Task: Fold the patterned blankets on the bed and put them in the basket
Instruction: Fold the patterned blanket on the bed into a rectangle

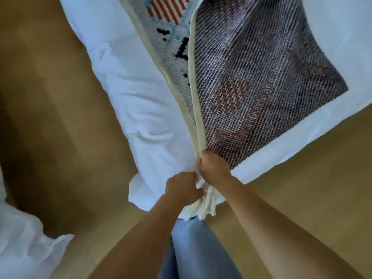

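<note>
A woven patterned blanket (251, 77) lies on the white bed (141, 109), folded over so its greyish reverse side faces up. A strip of its front shows on the left, with red and white stripes and dark marks on pale blue. Two cream edges meet at the near corner of the bed. My right hand (214, 168) pinches those edges together at the corner. My left hand (184, 188) is closed on the same corner just below, by the cream fringe (203, 208) that hangs down. No basket is in view.
Tan flooring (50, 117) surrounds the bed corner on both sides. More white bedding (22, 246) sits at the bottom left. My leg in blue jeans (193, 248) stands against the bed corner.
</note>
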